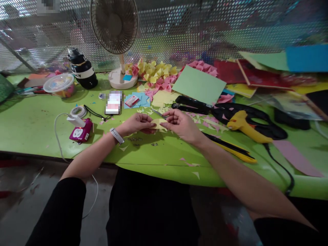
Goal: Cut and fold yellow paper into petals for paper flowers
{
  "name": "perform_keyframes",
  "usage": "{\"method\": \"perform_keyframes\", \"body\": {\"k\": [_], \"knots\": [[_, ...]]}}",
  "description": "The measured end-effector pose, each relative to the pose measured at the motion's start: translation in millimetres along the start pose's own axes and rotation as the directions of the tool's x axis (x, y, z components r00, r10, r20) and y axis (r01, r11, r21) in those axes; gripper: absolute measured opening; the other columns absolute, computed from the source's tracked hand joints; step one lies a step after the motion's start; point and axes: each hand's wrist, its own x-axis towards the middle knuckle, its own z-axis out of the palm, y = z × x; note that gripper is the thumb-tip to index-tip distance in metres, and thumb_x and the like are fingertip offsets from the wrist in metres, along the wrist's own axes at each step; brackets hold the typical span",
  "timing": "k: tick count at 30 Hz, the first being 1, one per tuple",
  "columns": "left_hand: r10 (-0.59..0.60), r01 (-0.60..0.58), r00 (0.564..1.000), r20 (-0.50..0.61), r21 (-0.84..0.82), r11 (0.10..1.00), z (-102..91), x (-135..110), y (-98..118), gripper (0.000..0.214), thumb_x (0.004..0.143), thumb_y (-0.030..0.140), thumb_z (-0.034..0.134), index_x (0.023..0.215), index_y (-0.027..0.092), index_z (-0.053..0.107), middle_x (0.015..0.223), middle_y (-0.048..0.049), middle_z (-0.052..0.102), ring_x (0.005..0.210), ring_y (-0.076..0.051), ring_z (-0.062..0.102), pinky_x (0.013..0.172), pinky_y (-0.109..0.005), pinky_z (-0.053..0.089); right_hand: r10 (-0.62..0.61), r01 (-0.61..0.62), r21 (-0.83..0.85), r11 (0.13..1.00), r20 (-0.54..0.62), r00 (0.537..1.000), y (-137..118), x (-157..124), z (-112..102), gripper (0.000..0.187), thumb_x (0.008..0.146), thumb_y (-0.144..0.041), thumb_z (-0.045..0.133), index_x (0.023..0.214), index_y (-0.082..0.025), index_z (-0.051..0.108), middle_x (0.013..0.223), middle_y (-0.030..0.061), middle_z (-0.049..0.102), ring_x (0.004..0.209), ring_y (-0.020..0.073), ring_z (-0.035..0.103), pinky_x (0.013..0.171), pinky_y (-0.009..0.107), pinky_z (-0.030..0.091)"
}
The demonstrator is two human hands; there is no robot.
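A small piece of pale yellow paper [160,123] is stretched between my two hands above the green table. My left hand [142,123], with a pale band on the wrist, pinches its left end. The thumb and fingers of my right hand [180,123] are closed on its right end. From those right fingers a thin pointed metal blade [157,112] sticks out to the left, apparently of small scissors; the handles are hidden. Paper scraps [146,111] lie around and beneath the hands. Behind them are stacks of yellow sheets [164,98] and blue sheets [140,99].
To the right lie a black stapler [192,105], a yellow glue gun [248,128] with its cord, and a yellow-black cutter knife [230,147]. Folded paper flowers [156,71] are heaped behind. A fan [123,80], bottle [85,73], phone [113,104] and purple power socket [81,131] stand left.
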Motion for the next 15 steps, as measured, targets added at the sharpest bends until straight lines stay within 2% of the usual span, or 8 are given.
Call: {"method": "perform_keyframes", "body": {"k": [4,8,15], "knots": [[0.021,-0.021,1.0,0.003,0.012,1.0,2.8,-2.0,2.8,0.019,0.078,0.024,0.082,0.084,0.012,0.068,0.08,-0.0068,0.077,0.072,-0.013,0.074,0.079,-0.029,0.062,0.023,-0.023,0.016,1.0,0.005,1.0,-0.5,0.8,0.4,0.051,0.073,-0.053,0.083,0.107,-0.019,0.066,0.084,0.0038,0.062,0.076,0.0178,0.06,0.07,0.037,0.057],[-0.006,0.007,1.0,-0.025,0.035,0.999,6.4,-5.2,7.4,0.015,0.081,0.02,0.079,0.085,0.01,0.068,0.081,-0.0076,0.077,0.073,-0.013,0.075,0.081,-0.03,0.063,0.017,-0.017,0.038,0.999,0.001,1.0,-0.9,1.4,0.6,0.055,0.07,-0.056,0.084,0.108,-0.018,0.068,0.083,0.0044,0.064,0.074,0.0182,0.06,0.069,0.038,0.057],[-0.022,0.026,0.998,-0.065,0.048,0.999,9.7,-5.2,9.4,0.01,0.083,0.018,0.076,0.082,0.011,0.068,0.08,-0.0068,0.078,0.073,-0.012,0.074,0.083,-0.03,0.062,0.015,-0.015,0.033,0.999,-0.011,1.0,1.6,1.7,1.9,0.054,0.071,-0.056,0.083,0.107,-0.019,0.068,0.081,0.0041,0.063,0.072,0.0177,0.059,0.066,0.038,0.055]]}}
